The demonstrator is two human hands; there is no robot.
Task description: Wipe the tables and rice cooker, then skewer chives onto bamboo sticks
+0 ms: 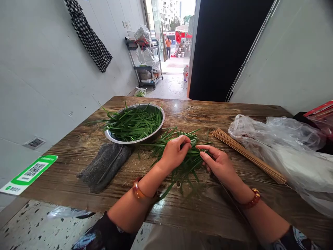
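Note:
A loose pile of garlic chives (186, 166) lies on the wooden table in front of me. Over its middle, the fingers of my left hand (175, 151) are pinched together; what is between them is too small to make out. My right hand (217, 161) is closed on a thin bamboo skewer (231, 199), with its tip pointing toward my left fingertips. The skewer's other end runs back beneath my right forearm. More cut chives (137, 123) fill a metal bowl (162, 121) behind and left of the pile, some leaves hanging over its rim.
A bundle of bamboo skewers (247, 154) lies right of my hands, beside clear plastic bags (281, 146). On the left are a dark grey cloth (104, 168) and a green QR-code card (32, 173). Past the table (192, 111) stand a cart (144, 67) and an open doorway.

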